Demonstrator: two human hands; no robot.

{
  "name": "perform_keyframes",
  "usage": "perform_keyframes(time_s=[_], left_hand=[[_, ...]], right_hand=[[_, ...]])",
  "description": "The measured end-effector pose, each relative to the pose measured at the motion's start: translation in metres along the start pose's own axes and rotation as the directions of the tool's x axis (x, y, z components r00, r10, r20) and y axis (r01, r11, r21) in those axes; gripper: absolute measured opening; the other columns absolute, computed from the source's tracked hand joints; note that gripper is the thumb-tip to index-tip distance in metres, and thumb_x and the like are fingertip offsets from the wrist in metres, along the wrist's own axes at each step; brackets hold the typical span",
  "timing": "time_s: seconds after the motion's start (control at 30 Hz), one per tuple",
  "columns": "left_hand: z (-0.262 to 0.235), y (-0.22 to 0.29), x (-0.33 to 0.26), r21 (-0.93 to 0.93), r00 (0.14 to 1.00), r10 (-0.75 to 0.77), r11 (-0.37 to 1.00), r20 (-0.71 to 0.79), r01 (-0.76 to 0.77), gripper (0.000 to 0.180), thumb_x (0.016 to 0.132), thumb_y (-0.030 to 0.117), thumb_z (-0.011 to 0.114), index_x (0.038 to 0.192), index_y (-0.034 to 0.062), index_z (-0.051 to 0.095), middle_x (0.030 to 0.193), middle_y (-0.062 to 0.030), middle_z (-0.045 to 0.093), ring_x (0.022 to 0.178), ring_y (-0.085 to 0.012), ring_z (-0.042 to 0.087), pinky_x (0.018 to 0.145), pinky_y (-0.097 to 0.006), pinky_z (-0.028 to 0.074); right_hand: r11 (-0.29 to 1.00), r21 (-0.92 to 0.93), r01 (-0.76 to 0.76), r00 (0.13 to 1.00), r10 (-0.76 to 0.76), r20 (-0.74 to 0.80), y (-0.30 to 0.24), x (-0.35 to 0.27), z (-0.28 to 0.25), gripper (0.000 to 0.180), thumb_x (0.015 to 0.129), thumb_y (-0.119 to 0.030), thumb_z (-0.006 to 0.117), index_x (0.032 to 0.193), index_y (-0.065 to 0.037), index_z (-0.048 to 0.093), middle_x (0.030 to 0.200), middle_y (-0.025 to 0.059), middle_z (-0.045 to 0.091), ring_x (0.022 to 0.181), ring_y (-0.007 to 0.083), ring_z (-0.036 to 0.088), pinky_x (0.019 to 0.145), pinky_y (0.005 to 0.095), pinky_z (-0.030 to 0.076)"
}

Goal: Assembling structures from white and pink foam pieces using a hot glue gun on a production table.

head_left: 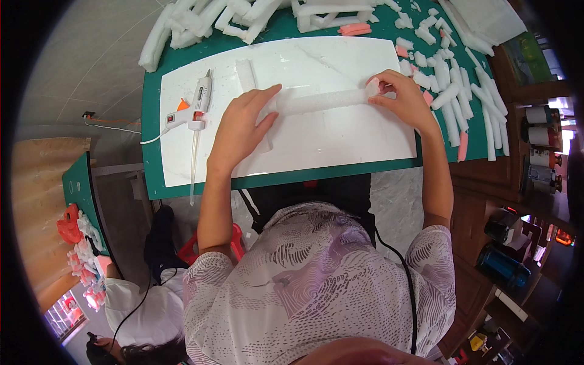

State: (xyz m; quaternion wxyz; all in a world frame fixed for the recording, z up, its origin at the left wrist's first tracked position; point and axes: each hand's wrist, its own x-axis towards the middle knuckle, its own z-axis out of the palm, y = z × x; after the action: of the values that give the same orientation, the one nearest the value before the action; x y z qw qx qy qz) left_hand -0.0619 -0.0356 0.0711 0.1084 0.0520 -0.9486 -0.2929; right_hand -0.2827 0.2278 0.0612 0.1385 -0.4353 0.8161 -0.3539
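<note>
A long white foam strip (325,102) lies across the white board (328,143) in front of me. My left hand (243,125) is at its left end, thumb on the near side and fingers on the far side, closed around the strip's width. Under this hand another foam strip (246,74) runs away from me, partly covered. My right hand (401,100) pinches a small white foam piece (372,87) between thumb and fingers at the long strip's right end. Whether piece and strip touch is hard to tell. A white hot glue gun (199,103) rests left of my left hand, a glue stick protruding from it.
Foam strips and frames (207,21) pile along the far edge of the green table (152,115). Many loose foam bits (447,94), some pink, lie at the right. A cable (131,131) runs off left. Another person (143,310) is at the lower left. Shelves (541,146) stand right.
</note>
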Motion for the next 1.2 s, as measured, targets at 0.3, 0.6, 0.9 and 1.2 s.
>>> perform_keyframes(time_s=[0.3,0.6,0.9,1.2], left_hand=[[0.002,-0.011,0.009,0.018,0.999,0.03,0.999,0.02,-0.031,0.052,0.084,0.006,0.065,0.135,0.0107,0.054,0.123,-0.0167,0.062,0.113,-0.0328,0.057,0.099,-0.039,0.044],[0.0,-0.006,0.008,0.013,1.0,0.007,1.0,0.03,-0.007,0.056,0.083,0.005,0.066,0.136,0.0093,0.052,0.129,-0.0158,0.059,0.118,-0.0333,0.055,0.103,-0.039,0.041],[-0.001,-0.009,0.0,-0.079,0.997,0.046,0.996,-0.064,-0.051,0.058,0.08,0.007,0.07,0.136,0.0082,0.051,0.138,-0.0162,0.052,0.125,-0.0344,0.05,0.107,-0.04,0.038],[-0.014,-0.027,-0.035,-0.186,0.914,-0.136,0.98,-0.383,0.067,0.044,0.082,0.005,0.067,0.125,0.0043,0.059,0.116,-0.0122,0.065,0.095,-0.0202,0.063,0.084,-0.032,0.049]], right_hand=[[0.996,0.062,-0.057,0.997,0.06,-0.05,-0.009,-0.019,0.006,0.047,0.076,-0.011,0.077,0.119,-0.005,0.059,0.095,0.0061,0.063,0.086,0.0166,0.059,0.081,0.0282,0.05],[0.936,0.338,-0.097,0.95,0.189,-0.249,0.024,-0.034,-0.007,0.027,0.082,-0.006,0.072,0.106,-0.002,0.061,0.096,0.004,0.065,0.086,0.0114,0.06,0.076,0.0247,0.048],[0.908,0.413,-0.072,0.881,0.252,-0.401,0.045,-0.051,0.005,0.008,0.089,-0.007,0.066,0.086,0.0,0.063,0.08,0.0008,0.064,0.076,0.0061,0.057,0.069,0.0207,0.044],[0.873,0.486,-0.04,0.896,0.247,-0.369,0.028,-0.048,0.028,0.01,0.093,-0.009,0.063,0.099,-0.002,0.059,0.091,0.0014,0.062,0.082,0.0072,0.057,0.07,0.0211,0.045]])
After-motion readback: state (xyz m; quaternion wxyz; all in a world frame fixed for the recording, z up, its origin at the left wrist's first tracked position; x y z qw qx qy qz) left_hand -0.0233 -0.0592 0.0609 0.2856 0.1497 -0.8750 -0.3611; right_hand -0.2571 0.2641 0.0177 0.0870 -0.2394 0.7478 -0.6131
